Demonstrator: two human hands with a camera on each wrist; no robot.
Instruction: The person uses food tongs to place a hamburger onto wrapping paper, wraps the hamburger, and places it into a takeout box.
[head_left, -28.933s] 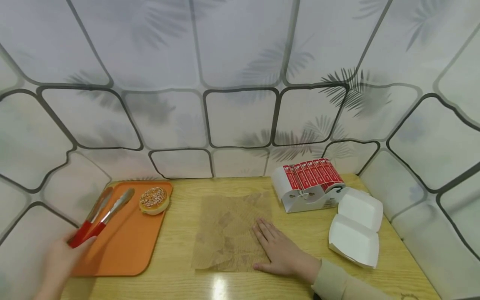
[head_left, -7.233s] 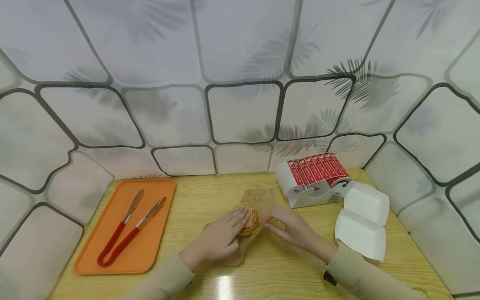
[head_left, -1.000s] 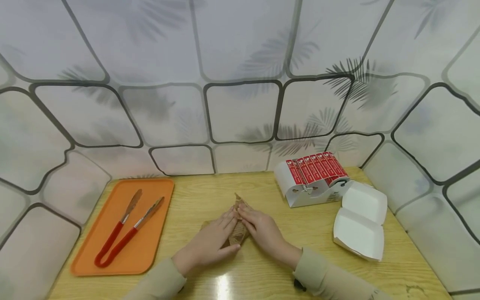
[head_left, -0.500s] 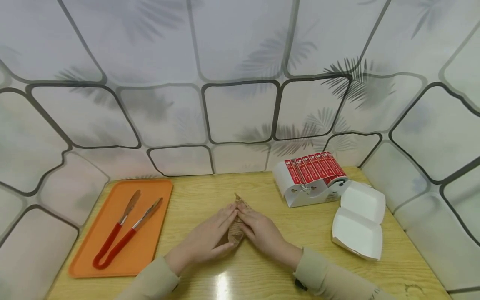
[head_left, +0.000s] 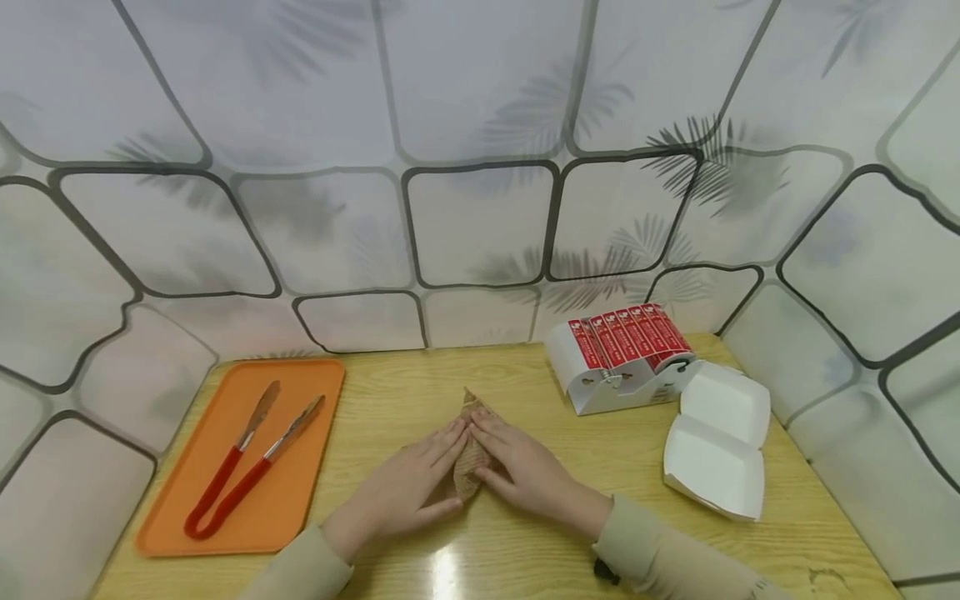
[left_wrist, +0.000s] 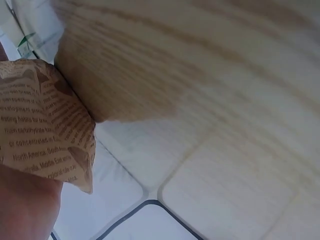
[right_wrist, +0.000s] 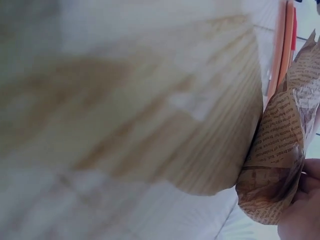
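Observation:
A brown wrapping paper [head_left: 469,468] with printed lines of text is folded into a peaked parcel at the middle of the table. My left hand [head_left: 401,492] lies along its left side, fingers extended and thumb spread toward the near end. From the other side my right hand [head_left: 531,473] presses on the paper, and the two hands' fingertips meet near its top. A pointed corner sticks up beyond them. The left wrist view shows the printed paper [left_wrist: 45,125] bulging at the left edge; in the right wrist view the paper [right_wrist: 272,142] is creased. No bun shows outside the paper.
An orange tray [head_left: 258,517] at left carries red-handled tongs [head_left: 240,483]. At the back right stands a white carton [head_left: 600,396] of red-labelled packets [head_left: 626,337]. Beside it an unfolded white clamshell box [head_left: 716,467] lies with its lid back. A patterned wall [head_left: 480,233] rises behind the table.
Earlier the left hand held the tongs, the sesame bun sat on the tray and the paper lay flat. Later the bun showed on the paper; now paper covers it. Lately both hands shifted slightly.

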